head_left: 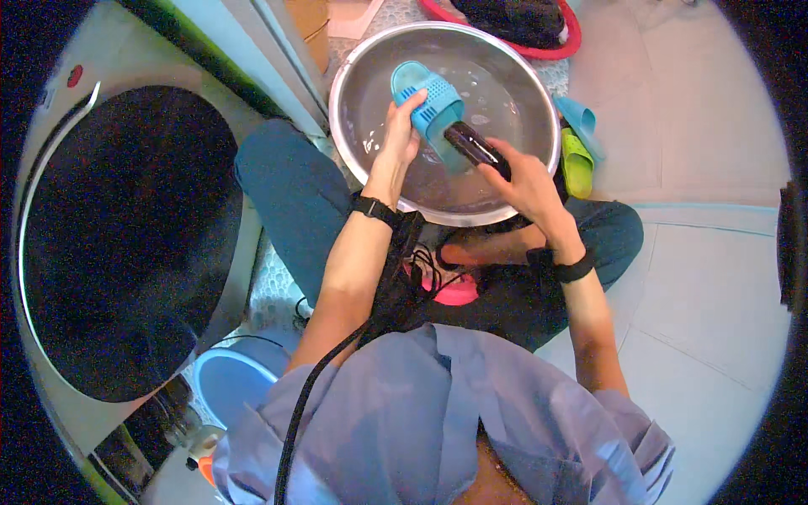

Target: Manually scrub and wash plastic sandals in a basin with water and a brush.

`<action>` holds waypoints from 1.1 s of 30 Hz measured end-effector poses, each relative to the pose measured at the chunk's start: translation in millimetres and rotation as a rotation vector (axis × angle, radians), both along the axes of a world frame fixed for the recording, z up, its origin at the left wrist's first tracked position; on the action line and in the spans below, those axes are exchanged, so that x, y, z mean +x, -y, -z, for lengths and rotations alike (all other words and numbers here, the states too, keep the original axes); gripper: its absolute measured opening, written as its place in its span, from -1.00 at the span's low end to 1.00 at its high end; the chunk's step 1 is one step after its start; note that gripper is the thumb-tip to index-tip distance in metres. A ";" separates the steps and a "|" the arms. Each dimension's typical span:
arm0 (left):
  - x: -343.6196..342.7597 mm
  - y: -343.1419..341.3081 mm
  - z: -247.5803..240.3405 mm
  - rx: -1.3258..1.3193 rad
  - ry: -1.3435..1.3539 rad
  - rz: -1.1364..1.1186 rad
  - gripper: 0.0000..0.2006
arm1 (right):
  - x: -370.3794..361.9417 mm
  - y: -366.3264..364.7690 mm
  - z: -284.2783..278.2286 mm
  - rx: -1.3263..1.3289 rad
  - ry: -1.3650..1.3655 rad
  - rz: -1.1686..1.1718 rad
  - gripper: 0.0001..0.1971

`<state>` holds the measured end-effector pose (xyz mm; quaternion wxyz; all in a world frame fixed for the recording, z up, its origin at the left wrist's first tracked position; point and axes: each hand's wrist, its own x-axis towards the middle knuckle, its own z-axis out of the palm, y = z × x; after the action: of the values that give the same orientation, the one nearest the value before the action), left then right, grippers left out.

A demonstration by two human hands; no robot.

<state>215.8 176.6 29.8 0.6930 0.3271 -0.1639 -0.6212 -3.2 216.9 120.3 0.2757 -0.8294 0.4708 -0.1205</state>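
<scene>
Over a wide metal basin [339, 109] holding water, my left hand [402, 129] grips a light blue slipper [439, 103] by its side, fingers closed around it. The slipper has a perforated strap, and its toe opening points toward my right hand. My right hand [523, 181] is closed on a dark, glossy, oblong brush-like tool [475, 145]. Its far end meets the slipper at the opening under the strap. Whether it has bristles is hidden.
Right of the basin lie a second light blue slipper [581, 120] and a lime green one [577, 164]. A red basin [575, 35] with dark contents stands behind. A blue bucket [220, 383] is at my left, near a washing machine [126, 236]. Black cables hang before me.
</scene>
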 end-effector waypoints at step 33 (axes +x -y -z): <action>-11.6 -0.9 -37.8 -0.112 -0.142 0.042 -0.27 | 101.3 32.7 23.6 -0.405 0.112 0.041 -0.77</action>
<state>204.2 177.4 67.5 0.7066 0.2397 -0.1558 -0.6473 98.0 184.2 96.8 0.1265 -0.8501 0.4376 -0.2641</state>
